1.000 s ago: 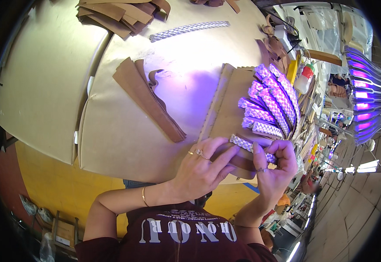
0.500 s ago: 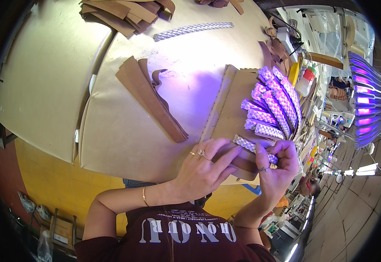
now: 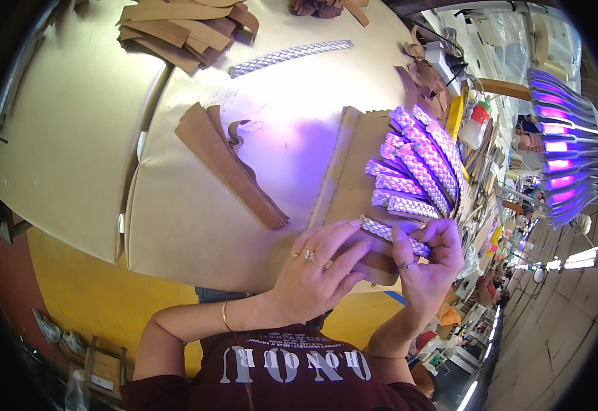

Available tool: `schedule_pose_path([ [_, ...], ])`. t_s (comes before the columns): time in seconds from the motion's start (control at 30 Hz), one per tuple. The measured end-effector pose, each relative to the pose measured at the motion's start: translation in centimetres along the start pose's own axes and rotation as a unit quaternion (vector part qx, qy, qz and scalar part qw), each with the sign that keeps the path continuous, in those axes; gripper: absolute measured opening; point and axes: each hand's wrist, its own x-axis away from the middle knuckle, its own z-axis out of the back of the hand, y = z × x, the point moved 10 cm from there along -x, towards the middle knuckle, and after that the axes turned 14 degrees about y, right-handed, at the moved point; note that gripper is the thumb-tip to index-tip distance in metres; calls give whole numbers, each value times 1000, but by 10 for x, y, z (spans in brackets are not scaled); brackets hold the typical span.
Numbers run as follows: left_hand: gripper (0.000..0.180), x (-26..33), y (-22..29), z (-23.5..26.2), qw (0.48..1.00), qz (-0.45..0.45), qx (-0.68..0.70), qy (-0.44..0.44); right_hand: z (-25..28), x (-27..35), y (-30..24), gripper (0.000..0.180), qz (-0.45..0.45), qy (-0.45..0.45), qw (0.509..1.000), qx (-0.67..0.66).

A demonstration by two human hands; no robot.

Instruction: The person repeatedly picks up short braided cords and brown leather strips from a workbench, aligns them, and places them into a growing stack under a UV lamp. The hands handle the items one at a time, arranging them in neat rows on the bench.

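Note:
My right hand (image 3: 425, 264) pinches a short piece of braided cord (image 3: 377, 228), pale silver and lit violet, between thumb and bent fingers. The cord lies along a brown strip (image 3: 379, 266) at the front edge of the table. From the left, my left hand (image 3: 323, 267) grips that strip, its fingers bent over it close to the cord's free end. The strip's left part is hidden under these fingers. Beyond both hands, several braided cord pieces (image 3: 418, 164) lie fanned out on a brown sheet (image 3: 353, 161).
Flat brown strips (image 3: 234, 171) lie on the table (image 3: 196, 233) left of the sheet, with one braided piece (image 3: 292, 57) farther back. A heap of strips (image 3: 182, 27) sits at the far left. On the right are a red-and-white bottle (image 3: 475, 125) and a finned lamp glowing violet (image 3: 564, 147).
The whole view has shifted slightly. Both hands stay at the cord and strip; my left fingers have moved a little over the strip, and the right pinch on the cord remains.

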Motion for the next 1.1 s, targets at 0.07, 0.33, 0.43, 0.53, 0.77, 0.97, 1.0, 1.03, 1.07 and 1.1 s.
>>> schedule_pose_path([
  [0.07, 51, 1, 5, -2, 1000, -16, -7, -6, 0, 0, 0, 30, 2, 0, 1000, -1],
  [0.33, 58, 4, 9, -14, 999, -35, -17, -30, 0, 0, 0, 24, 35, 2, 999, -7],
  [0.43, 61, 0, 11, -13, 997, -56, -45, -31, 10, -2, -3, 22, 61, -12, 996, 64],
  [0.53, 63, -2, 17, -12, 994, -72, -74, -32, 28, -1, -38, 23, 273, -9, 941, 201],
  [0.77, 58, -5, 25, -13, 991, -96, -93, -23, 37, -8, -24, 17, 262, -42, 946, 187],
  [0.97, 53, -8, 31, -14, 988, -101, -118, -19, 40, -14, -11, 20, 217, -34, 966, 134],
  [1.0, 53, -9, 32, -14, 986, -102, -128, -20, 40, -14, -8, 20, 211, -35, 969, 127],
  [1.03, 53, -10, 33, -15, 984, -107, -138, -24, 40, -14, -6, 20, 210, -34, 969, 124],
  [1.07, 53, -11, 34, -15, 982, -111, -147, -28, 40, -13, -4, 20, 214, -30, 969, 120],
  [1.1, 53, -11, 35, -16, 981, -111, -157, -34, 39, -13, 1, 20, 207, -30, 972, 111],
])
